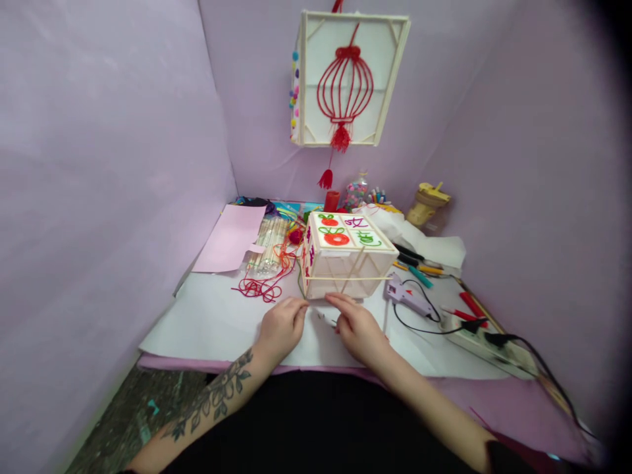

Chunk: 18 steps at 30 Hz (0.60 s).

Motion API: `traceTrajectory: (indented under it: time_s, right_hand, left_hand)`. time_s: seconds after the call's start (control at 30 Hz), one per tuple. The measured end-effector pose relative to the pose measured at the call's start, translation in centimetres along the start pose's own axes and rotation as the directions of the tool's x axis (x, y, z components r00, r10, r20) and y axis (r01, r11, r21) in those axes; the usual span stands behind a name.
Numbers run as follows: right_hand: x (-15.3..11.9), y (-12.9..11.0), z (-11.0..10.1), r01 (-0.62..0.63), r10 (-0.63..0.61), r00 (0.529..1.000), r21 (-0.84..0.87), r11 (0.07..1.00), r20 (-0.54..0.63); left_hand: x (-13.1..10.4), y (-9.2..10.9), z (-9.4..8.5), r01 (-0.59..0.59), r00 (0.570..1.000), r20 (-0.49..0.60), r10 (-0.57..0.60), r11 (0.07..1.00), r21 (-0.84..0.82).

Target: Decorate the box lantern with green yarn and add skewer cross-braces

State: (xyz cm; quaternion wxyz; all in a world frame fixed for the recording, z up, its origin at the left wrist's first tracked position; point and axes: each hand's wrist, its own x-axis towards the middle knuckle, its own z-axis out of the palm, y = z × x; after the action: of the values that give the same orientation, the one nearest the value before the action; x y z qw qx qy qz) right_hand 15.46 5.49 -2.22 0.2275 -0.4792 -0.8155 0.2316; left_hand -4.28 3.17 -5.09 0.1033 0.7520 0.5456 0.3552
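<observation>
Two hands appear in the head view: the left hand [284, 329] and the right hand [361, 330] have their fingertips near the lower front edge of the decorated box [340, 266] on the table [197, 329]; whether either grip pinches something, I cannot tell. The box seems light and rather fragile, so its stiffer frame [345, 251] is the safer hold.

Soft, even light fills the lilac walls [113, 164], seemingly from above, since the top of the box-shaped lantern [345, 258] is brighter than its front, and only faint shadows fall on the white paper [197, 329]. Fine detail looks soft, wide-angle distortion stretches the sides, and blurred black darkens the right edge.
</observation>
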Motion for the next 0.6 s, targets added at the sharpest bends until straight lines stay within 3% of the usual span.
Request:
traceTrajectory:
  time_s: [0.2, 0.37, 0.5, 0.6]
  right_hand:
    - [-1.4, 0.6, 0.5, -0.008, 0.004, 0.999, 0.109, 0.994, 0.041]
    - [-1.4, 1.0, 0.3, -0.058, 0.063, 0.998, 0.133, 0.989, -0.031]
    - [-2.6, 1.9, -1.4, -0.13, 0.144, 0.977, 0.1, 0.986, -0.156]
    - [-3.9, 3.9, -4.1, -0.212, 0.208, 0.943, 0.012, 0.977, -0.26]
  left_hand:
    - [0.1, -0.1, 0.1, 0.008, 1.0, 0.012, -0.008, 1.0, -0.003]
    - [0.2, -0.2, 0.0, 0.008, 1.0, -0.001, -0.008, 1.0, 0.005]
    - [0.4, -0.4, -0.2, -0.004, 0.999, -0.043, 0.005, 1.0, 0.007]
    - [0.7, -0.6, -0.3, -0.015, 0.997, -0.073, 0.015, 1.0, 0.001]
